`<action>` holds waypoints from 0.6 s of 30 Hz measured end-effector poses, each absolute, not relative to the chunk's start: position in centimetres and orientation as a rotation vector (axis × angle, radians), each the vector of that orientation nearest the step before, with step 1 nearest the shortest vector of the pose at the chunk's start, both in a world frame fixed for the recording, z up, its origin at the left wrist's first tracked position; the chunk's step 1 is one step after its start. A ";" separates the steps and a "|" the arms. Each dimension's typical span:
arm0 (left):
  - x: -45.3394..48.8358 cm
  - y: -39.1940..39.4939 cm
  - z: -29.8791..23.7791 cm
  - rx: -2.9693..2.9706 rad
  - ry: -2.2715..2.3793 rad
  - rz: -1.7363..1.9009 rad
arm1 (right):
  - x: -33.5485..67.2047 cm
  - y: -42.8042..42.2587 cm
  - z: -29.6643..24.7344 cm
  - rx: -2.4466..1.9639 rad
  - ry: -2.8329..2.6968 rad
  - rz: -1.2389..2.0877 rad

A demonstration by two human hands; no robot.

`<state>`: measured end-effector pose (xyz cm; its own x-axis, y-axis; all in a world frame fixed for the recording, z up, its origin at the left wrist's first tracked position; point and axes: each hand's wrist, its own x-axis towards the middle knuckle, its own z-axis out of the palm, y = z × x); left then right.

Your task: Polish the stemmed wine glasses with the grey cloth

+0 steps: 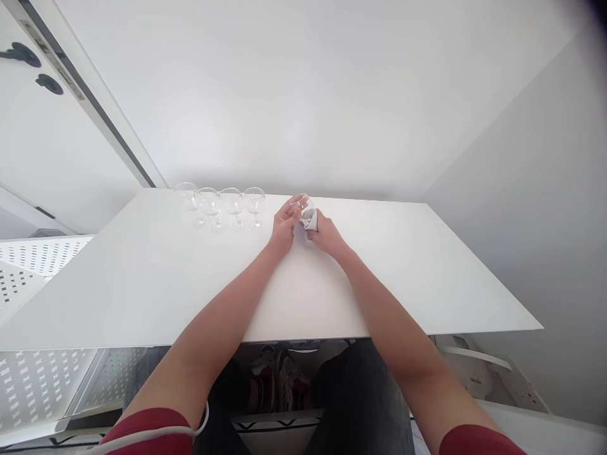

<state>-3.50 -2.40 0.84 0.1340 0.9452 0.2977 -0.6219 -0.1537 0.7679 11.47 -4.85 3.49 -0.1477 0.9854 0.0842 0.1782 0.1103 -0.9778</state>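
Observation:
My left hand (286,225) curls round a clear stemmed glass (304,203) near the far edge of the white table (156,278). My right hand (324,235) grips a small white cloth (309,222) and presses it against that glass. The glass is mostly hidden by my fingers and the cloth. To the left of my hands, several more clear stemmed glasses (220,206) stand upright in a row along the far edge.
A white wall rises right behind the table. A white perforated metal rack (33,265) stands at the left. A door with dark handles (21,55) is at the upper left. Shoes (279,376) lie under the table by my knees.

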 end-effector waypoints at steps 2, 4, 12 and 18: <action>-3.4 -2.3 0.8 0.951 0.435 1.449 | 11.4 -4.8 3.4 -1.188 -1.485 1.156; -3.5 -2.4 0.9 0.926 0.406 1.404 | 11.3 -4.9 3.4 -1.063 -1.430 1.430; -3.6 -2.5 1.1 0.952 0.495 1.483 | 12.4 -3.8 3.0 -1.278 -1.054 0.812; -3.7 -2.7 1.4 0.827 0.537 1.545 | 12.3 -5.0 3.7 -1.327 -1.979 0.493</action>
<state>-3.74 -2.71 1.37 -0.0025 0.9806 0.1961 -0.6479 -0.1509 0.7467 12.25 -4.97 3.73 -0.2363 0.9124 0.3342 0.6487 0.4042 -0.6448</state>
